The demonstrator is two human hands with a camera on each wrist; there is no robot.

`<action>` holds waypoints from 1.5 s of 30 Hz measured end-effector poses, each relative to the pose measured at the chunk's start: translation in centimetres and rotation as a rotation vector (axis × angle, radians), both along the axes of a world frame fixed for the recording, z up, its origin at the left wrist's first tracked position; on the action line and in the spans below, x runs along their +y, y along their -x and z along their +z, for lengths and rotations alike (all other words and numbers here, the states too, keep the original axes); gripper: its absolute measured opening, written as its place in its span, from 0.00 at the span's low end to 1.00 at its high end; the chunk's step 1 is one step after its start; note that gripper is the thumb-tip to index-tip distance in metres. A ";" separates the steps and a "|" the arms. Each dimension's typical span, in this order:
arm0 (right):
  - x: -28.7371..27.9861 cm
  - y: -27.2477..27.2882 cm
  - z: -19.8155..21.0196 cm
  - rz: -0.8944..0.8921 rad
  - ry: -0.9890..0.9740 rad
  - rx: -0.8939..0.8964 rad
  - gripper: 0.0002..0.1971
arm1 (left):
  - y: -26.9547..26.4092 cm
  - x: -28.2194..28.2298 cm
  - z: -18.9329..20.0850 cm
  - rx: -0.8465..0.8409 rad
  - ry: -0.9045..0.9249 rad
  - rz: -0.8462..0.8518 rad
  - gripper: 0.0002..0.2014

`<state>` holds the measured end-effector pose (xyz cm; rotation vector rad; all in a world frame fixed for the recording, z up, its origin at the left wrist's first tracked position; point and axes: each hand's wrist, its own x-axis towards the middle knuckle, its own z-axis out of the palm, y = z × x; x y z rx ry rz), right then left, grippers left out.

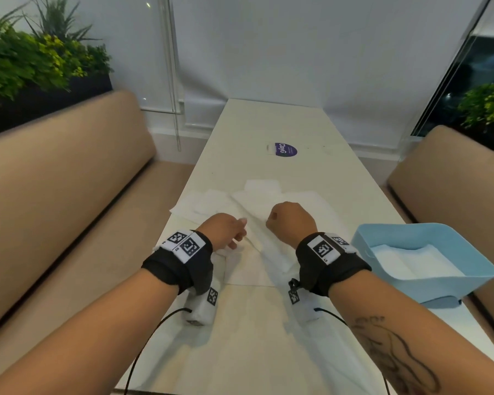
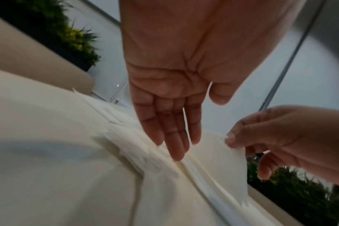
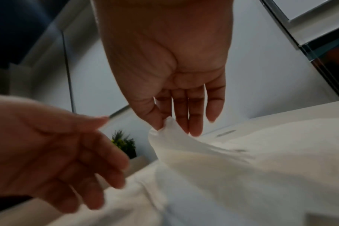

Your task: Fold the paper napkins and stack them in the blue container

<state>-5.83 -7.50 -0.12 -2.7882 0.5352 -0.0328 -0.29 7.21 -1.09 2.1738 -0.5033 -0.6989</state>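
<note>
Left hand (image 2: pixel 174 79) flat, right hand (image 3: pixel 164 68) on thin limp napkin (image 3: pixel 213 160)

Head view: right hand (image 1: pixel 293 220) fingers hidden under knuckles. Right wrist view: left hand (image 3: pixel 54 152), napkin (image 3: pixel 222 165) blurred.

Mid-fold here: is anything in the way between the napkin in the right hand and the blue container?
Nothing visible does. The right hand pinches the napkin by a corner; the blue container sits open to its right, with bare table between them.
</note>
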 end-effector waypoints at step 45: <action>-2.7 1.6 -0.5 -0.482 -0.989 -0.601 0.15 | 0.2 -1.0 -0.7 0.155 0.525 0.329 0.10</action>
